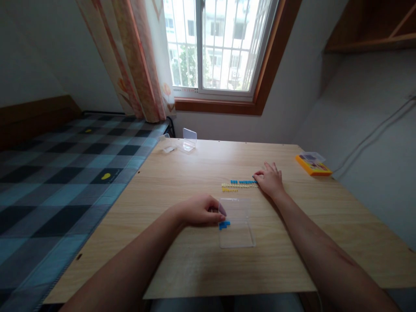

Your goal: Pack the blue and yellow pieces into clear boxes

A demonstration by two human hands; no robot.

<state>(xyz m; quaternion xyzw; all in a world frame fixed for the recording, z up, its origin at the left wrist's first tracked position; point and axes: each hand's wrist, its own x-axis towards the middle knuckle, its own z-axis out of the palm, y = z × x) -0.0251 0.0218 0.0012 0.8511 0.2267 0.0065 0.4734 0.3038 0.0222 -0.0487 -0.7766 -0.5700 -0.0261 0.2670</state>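
Observation:
A clear square plate (238, 236) lies on the wooden table (182, 182) in front of me, with a few blue pieces (224, 225) set at its left edge. My left hand (198, 209) rests beside that edge, fingers curled together with the fingertips touching the plate's near corner. Further back lie short rows of small blue pieces (242, 182) and pale yellow pieces (237, 186). My right hand (270, 179) lies on the table at the right end of those rows, its fingers bent down onto the blue pieces.
Two open clear plastic boxes (186, 141) stand at the table's far left corner. An orange flat box (313, 165) lies at the far right by the wall. A bed with a blue checked cover (65, 182) runs along the left. A window and curtain are behind.

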